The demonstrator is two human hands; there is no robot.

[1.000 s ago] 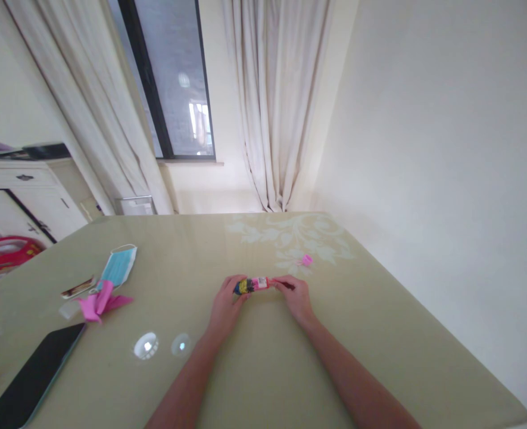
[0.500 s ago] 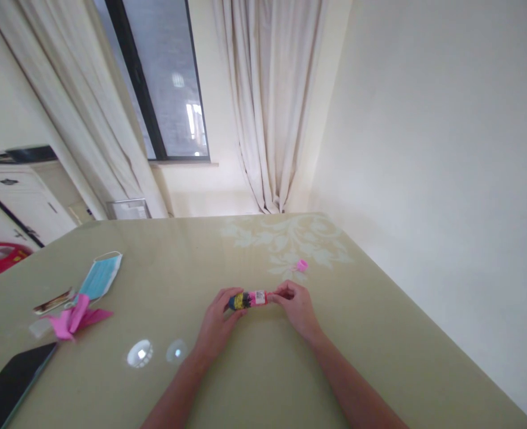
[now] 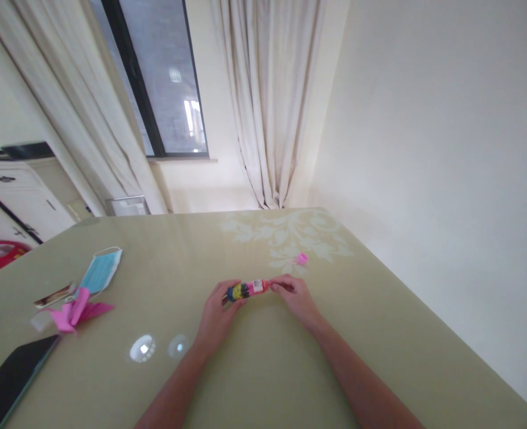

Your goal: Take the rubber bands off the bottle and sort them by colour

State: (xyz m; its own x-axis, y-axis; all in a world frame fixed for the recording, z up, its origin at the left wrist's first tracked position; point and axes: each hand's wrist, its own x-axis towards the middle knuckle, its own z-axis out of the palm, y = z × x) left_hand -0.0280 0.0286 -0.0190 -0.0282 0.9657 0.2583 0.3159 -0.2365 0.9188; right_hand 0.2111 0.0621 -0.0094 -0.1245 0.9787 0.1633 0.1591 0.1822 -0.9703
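Note:
Between my hands is a small printed bottle (image 3: 248, 289), held sideways just above the table. It is pink at the right, with a pale square patch, and yellow, black and dark blue toward the left. My left hand (image 3: 218, 310) wraps its fingers and thumb around the dark blue end. At the narrow red end, my right hand (image 3: 296, 297) has its fingertips pinched together on the tip, which they partly cover. Beyond my right hand lies a small pink cap-like piece (image 3: 302, 259) on the table.
On the left of the greenish table (image 3: 263, 369) lie a blue face mask (image 3: 101, 271), a folded pink paper piece (image 3: 79, 311), a thin brown-and-white strip (image 3: 53, 295) and a black phone (image 3: 15, 378). A wall (image 3: 446, 149) borders the right side.
The view has swung slightly to the right. My left hand keeps hold of the bottle, which now tilts a little with its red end higher. My right fingers stay pinched at the tip.

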